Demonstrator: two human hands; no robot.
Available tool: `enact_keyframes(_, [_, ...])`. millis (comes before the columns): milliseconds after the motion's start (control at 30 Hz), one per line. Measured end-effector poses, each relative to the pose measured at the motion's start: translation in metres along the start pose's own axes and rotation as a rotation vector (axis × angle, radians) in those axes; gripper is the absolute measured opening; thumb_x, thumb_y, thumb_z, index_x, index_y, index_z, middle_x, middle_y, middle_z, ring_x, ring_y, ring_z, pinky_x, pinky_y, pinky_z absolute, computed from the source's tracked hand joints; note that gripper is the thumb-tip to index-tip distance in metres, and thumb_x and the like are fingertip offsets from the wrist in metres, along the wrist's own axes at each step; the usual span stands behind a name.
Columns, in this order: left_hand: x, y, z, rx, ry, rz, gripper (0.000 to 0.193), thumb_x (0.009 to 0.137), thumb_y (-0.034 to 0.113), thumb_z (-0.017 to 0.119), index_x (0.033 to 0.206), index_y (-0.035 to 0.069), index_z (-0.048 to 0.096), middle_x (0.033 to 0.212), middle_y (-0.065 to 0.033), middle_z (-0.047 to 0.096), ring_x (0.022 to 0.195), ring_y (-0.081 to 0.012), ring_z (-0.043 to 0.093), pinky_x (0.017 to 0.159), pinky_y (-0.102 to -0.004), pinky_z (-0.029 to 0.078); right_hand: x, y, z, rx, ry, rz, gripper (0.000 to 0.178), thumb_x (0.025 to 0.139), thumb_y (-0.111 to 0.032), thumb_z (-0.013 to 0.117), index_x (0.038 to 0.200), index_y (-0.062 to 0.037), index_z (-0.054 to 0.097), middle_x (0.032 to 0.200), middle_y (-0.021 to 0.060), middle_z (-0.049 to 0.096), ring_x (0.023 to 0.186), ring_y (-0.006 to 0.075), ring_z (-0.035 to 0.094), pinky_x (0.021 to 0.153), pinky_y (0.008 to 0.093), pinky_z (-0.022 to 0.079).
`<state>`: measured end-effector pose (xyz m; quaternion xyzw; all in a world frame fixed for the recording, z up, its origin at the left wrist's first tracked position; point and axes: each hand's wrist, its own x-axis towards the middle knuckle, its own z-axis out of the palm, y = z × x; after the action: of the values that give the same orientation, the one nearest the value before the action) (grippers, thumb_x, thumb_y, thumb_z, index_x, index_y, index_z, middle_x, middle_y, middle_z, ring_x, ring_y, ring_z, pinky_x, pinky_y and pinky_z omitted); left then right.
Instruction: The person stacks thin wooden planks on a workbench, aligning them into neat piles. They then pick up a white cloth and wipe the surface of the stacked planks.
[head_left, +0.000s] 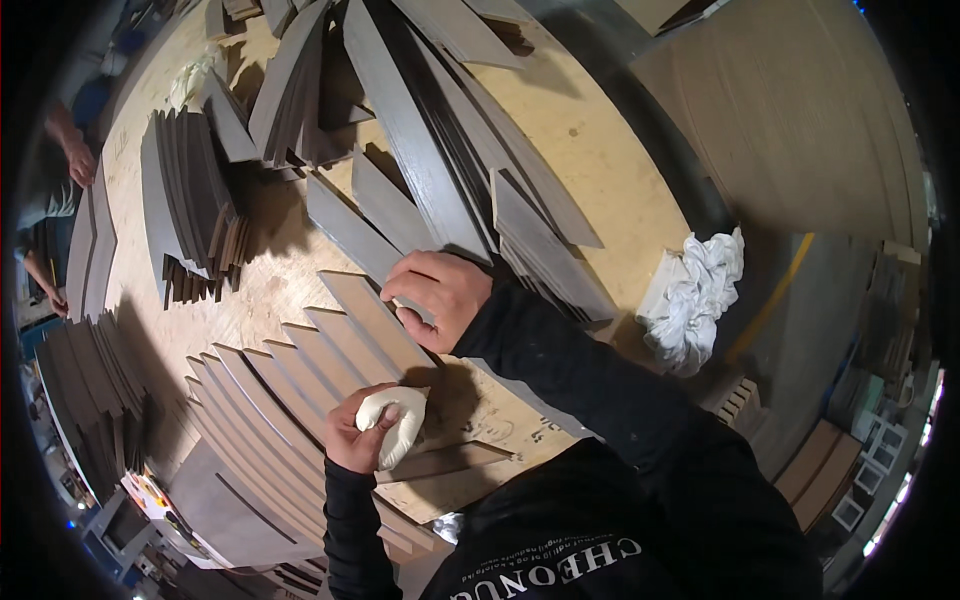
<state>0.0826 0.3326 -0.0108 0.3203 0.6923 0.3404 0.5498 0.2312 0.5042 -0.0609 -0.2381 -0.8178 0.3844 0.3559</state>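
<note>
My left hand (358, 432) is closed on a bunched white cloth (405, 432), just above the near ends of an overlapping row of narrow wooden boards (345, 345) with tan faces and grey edges. My right hand (440, 295) is over the far right end of that row. Its fingers are bent, a gap shows between them and the thumb, and I see nothing held in it. Beside its fingertips ends a grey board (350, 228); whether they touch, I cannot tell. A second grey board (392, 205) lies alongside.
Stacks of grey boards stand on the left (185, 195) and far left (95, 380) of the wooden table (590, 110). Long dark boards (415, 120) cross the far middle. White cloths (695, 300) hang by the right edge. Another person's hand (80, 162) is at the far left.
</note>
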Motion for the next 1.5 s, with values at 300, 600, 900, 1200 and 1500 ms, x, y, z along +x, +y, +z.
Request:
enact_keyframes(300, [0.002, 0.005, -0.001, 0.149, 0.103, 0.075, 0.025, 0.076, 0.014, 0.067, 0.095, -0.001, 0.063, 0.084, -0.008, 0.064, 0.076, -0.0127, 0.058, 0.071, -0.0259, 0.046, -0.001, 0.0, 0.002, 0.0, 0.013, 0.005, 0.021, 0.064, -0.002, 0.058, 0.084, -0.0065, 0.057, 0.084, 0.0067, 0.056, 0.074, 0.0238, 0.057, 0.064, 0.0305, 0.048])
enact_keyframes(600, [0.034, 0.019, -0.023, 0.171, 0.223, 0.12, 0.025, 0.078, 0.016, 0.067, 0.095, -0.002, 0.062, 0.079, -0.0062, 0.064, 0.072, -0.01, 0.057, 0.068, -0.0246, 0.046, 0.001, -0.001, -0.001, 0.017, 0.03, 0.042, 0.023, 0.065, -0.001, 0.055, 0.087, -0.0063, 0.058, 0.085, 0.0073, 0.057, 0.076, 0.0241, 0.057, 0.066, 0.0304, 0.048])
enact_keyframes(900, [0.071, 0.03, -0.054, 0.218, 0.297, 0.202, 0.028, 0.08, 0.023, 0.066, 0.089, -0.002, 0.062, 0.077, -0.0047, 0.063, 0.071, -0.0097, 0.055, 0.068, -0.0237, 0.045, 0.002, -0.004, -0.002, 0.034, 0.031, 0.056, 0.023, 0.065, -0.002, 0.055, 0.088, -0.0061, 0.058, 0.087, 0.0076, 0.057, 0.076, 0.0245, 0.057, 0.067, 0.031, 0.049])
enact_keyframes(1200, [0.097, 0.013, -0.064, 0.188, 0.433, 0.297, 0.023, 0.083, 0.019, 0.062, 0.092, -0.002, 0.062, 0.079, -0.0038, 0.062, 0.071, -0.0094, 0.055, 0.067, -0.0233, 0.045, 0.001, -0.001, 0.001, -0.008, 0.036, 0.025, 0.023, 0.065, -0.002, 0.058, 0.088, -0.0056, 0.055, 0.085, 0.0071, 0.055, 0.073, 0.0228, 0.058, 0.063, 0.0303, 0.049])
enact_keyframes(1500, [0.008, -0.023, -0.07, -0.069, 0.404, 0.143, 0.037, 0.076, 0.031, 0.065, 0.092, -0.002, 0.061, 0.078, -0.0059, 0.061, 0.073, -0.0123, 0.056, 0.066, -0.0247, 0.044, 0.0, -0.002, 0.001, -0.002, 0.033, 0.062, 0.024, 0.065, -0.002, 0.055, 0.089, -0.0068, 0.058, 0.087, 0.007, 0.057, 0.077, 0.0241, 0.058, 0.068, 0.0303, 0.049])
